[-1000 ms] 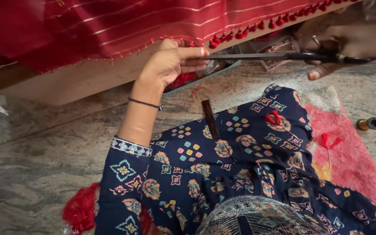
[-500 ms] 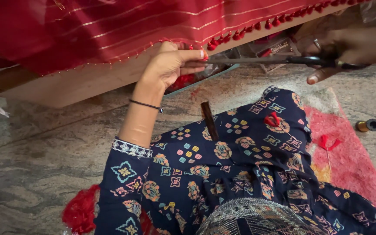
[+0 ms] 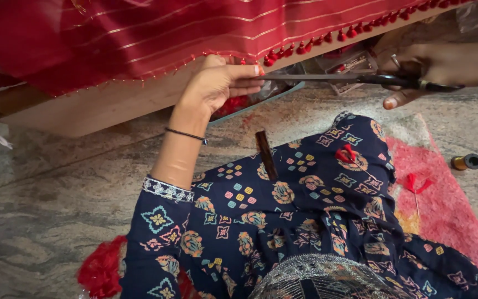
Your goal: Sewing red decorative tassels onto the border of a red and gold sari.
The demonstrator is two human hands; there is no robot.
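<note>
Gripping scissors (image 3: 360,79), the right hand (image 3: 443,69) reaches toward the red tasselled cloth (image 3: 195,27). Left hand (image 3: 217,83) pinches that cloth's fringe, just below its edge.

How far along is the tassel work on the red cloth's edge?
Done: small red tassels already line the red striped cloth to the right. In hand: the left hand pinches the hem while the right hand holds long dark scissors there. Left: the hem leftward looks bare.
</note>
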